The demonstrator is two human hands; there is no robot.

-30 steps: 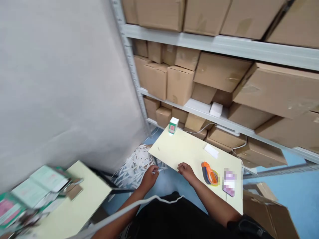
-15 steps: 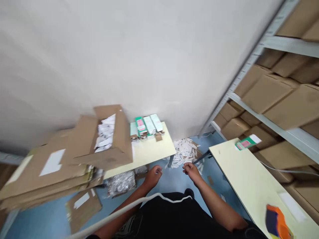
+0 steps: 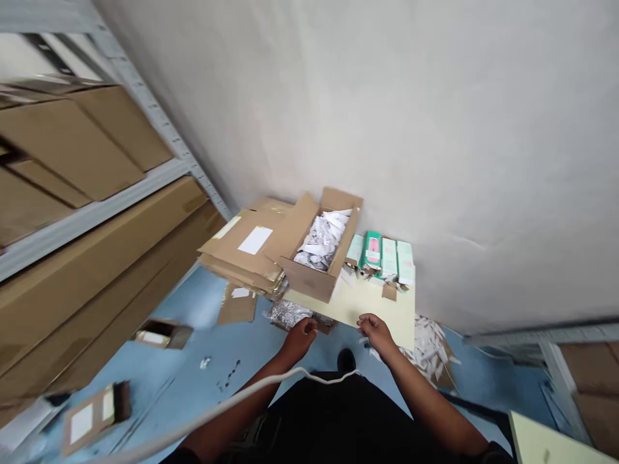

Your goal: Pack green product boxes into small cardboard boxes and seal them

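Observation:
My left hand (image 3: 300,336) hangs in front of my body with its fingers curled in, and nothing shows in it. It is nearest to the silvery plastic-wrapped bundle (image 3: 291,314) under the table. My right hand (image 3: 376,332) is raised by the front edge of the pale yellow table (image 3: 345,306), its fingers also curled and no object visible in them. On that table, an open cardboard box (image 3: 309,281) holds crumpled white paper pieces (image 3: 325,237). Several green-and-white cartons (image 3: 373,250) lie beside the box, against the wall.
Flattened cardboard (image 3: 242,241) is stacked left of the box. A shelf rack (image 3: 159,174) with large cartons stands on the left. White scraps (image 3: 428,348) lie heaped on the floor to the right. A second table's corner (image 3: 546,441) shows at bottom right. A white cable (image 3: 271,380) crosses my front.
My view has swung left: the table and box now sit nearer the middle, and the left rack has come into view. Both hands remain raised in front of me, fingers curled.

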